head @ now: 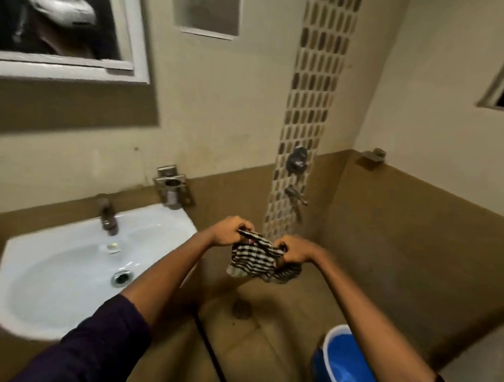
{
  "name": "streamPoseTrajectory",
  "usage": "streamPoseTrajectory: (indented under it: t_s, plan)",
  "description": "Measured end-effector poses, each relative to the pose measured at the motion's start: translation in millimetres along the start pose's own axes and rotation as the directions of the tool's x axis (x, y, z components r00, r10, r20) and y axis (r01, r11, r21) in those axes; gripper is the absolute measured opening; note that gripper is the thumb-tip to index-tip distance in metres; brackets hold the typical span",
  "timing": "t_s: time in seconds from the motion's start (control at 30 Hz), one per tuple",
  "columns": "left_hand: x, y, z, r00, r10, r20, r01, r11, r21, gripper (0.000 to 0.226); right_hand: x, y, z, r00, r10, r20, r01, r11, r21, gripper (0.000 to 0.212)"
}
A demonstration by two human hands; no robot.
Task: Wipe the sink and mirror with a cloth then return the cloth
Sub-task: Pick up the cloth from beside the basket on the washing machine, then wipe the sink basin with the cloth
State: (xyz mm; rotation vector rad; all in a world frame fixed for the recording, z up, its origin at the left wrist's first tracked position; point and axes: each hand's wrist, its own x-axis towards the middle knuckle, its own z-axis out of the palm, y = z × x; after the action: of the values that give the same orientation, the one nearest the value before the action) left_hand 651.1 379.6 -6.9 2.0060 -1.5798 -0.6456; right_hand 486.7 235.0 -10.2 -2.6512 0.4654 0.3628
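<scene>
A black-and-white checked cloth (256, 257) hangs between my two hands, to the right of the sink and above the floor. My left hand (229, 230) grips its upper left edge. My right hand (296, 250) grips the bunched right side. The white sink (39, 268) sits at the lower left, with a dark tap (108, 213) at its back and a drain (122, 277) in the basin. The mirror (56, 17) in a white frame hangs at the upper left.
A metal holder (173, 187) is fixed to the wall beside the sink. Shower valves (296, 175) sit on the mosaic tile strip. A blue bucket (347, 365) stands on the floor at the lower right. A floor drain (242, 308) and a black hose (209, 347) lie below.
</scene>
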Motion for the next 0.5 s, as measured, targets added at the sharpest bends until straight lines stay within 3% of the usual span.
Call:
streamPoseTrajectory:
  t_s: [0.17,0.27,0.37,0.5]
  plan:
    - [-60.5,-73.7,-37.2,0.989,-0.113,-0.098,0.110,0.993,-0.039,0.012,64.7,-71.9,23.7,0.996,-0.051,-0.071,0.052,0.999,0.004,0.027]
    - [-90.9,-112.7,-50.9,0.972,-0.229,-0.047,0.218,0.961,-0.170,0.008,92.1,-104.5,35.4,0.989,-0.095,-0.116,0.091,0.995,-0.033,0.032]
    - [-115.0,-139.7,-60.2,0.955,-0.296,0.001,0.291,0.939,-0.181,0.010,106.7,-131.0,45.3,0.981,-0.135,-0.137,0.128,0.990,-0.059,0.036]
    - [-130.4,-167.3,-62.4,0.930,-0.366,0.023,0.364,0.914,-0.179,0.020,119.2,-147.4,54.2,0.984,-0.176,-0.023,0.176,0.984,0.015,0.033]
